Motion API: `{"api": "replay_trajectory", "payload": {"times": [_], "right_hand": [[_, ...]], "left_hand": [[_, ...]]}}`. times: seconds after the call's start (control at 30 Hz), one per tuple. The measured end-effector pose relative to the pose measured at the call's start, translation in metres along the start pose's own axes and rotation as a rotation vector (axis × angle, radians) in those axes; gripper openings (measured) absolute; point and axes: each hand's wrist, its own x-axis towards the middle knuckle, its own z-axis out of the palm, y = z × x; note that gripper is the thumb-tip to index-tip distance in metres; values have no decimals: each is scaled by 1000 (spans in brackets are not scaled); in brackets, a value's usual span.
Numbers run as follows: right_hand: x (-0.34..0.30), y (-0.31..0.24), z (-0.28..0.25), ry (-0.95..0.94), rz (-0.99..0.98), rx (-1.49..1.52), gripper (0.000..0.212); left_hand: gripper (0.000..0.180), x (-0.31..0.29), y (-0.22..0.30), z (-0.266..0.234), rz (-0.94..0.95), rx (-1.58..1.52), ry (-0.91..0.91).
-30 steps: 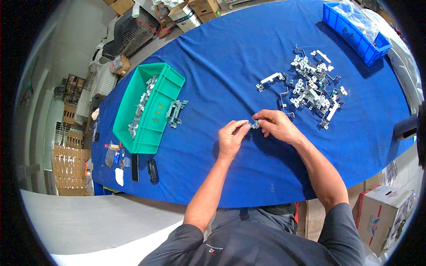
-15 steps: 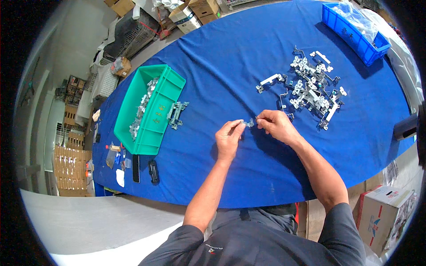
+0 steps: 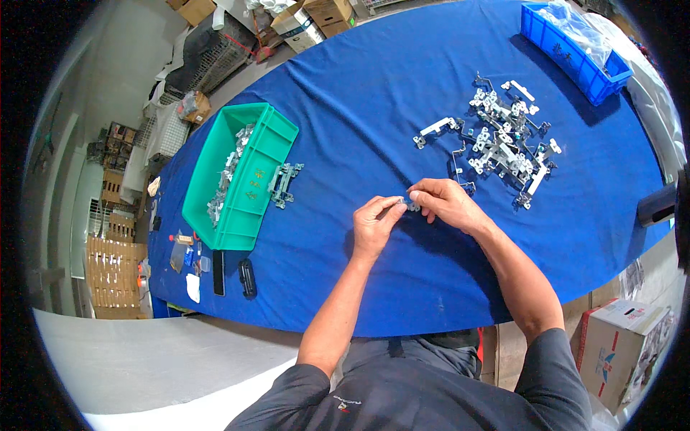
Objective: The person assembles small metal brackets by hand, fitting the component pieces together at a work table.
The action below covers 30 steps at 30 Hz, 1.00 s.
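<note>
Over the blue cloth in front of me, my left hand pinches a small silvery metal bracket between thumb and fingers. Right up against its other end is my right hand, fingers curled and closed at the bracket. Whatever that hand pinches is too small and covered to name. Beyond my right hand lies a loose pile of metal brackets, some with long white bars. To the left, a green bin holds more small metal pieces. A few assembled brackets rest against its right side.
A blue crate with clear plastic bags stands at the far right. Near the front left edge lie a black phone, a black tool-like item and small packets. A dark cylinder juts in at the right; a carton stands below.
My right hand has moved slightly left, closing the gap to my left hand, and its fingers now cover part of the bracket. The pile and bins stay as they were.
</note>
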Motion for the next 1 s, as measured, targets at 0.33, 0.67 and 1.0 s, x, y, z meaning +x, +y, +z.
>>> {"api": "replay_trajectory", "payload": {"times": [0.33,0.67,1.0], "right_hand": [[-2,-11,2,174,-8,-86,20],[-2,4,2,61,-106,-321,19],[0,5,1,-42,-9,-30,23]], "left_hand": [[13,-1,-3,-1,16,-7,16],[15,-1,-6,1,-58,-132,43],[13,1,0,-1,93,102,-80]]}}
